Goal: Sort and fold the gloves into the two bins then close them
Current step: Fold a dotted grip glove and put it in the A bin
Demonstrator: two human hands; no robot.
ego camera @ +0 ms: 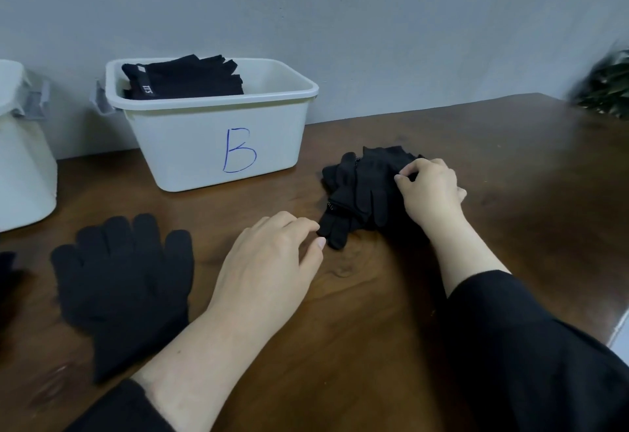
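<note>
A heap of thin black gloves [360, 189] is seen right of centre on the brown tabletop [510, 166]. The upper right edge of the heap is pinched by the right hand [430, 189], thumb and fingers curled onto the cloth. The left hand [269, 258] is laid low at the middle of the frame, fingers loosely bent, with fingertips touching the glove fingers that stick out at the lower left of the heap; whether they are actually gripped cannot be told. A thicker black knit glove [122, 285] is spread flat at the lower left, apart from both hands. In the upper left centre a white bin marked B [218, 145] is placed against the wall, lid off, with folded black gloves [185, 77] stacked in its left part. A second white bin [23, 166] is cut off by the left edge. Black sleeves [531, 356] are worn on both forearms
</note>
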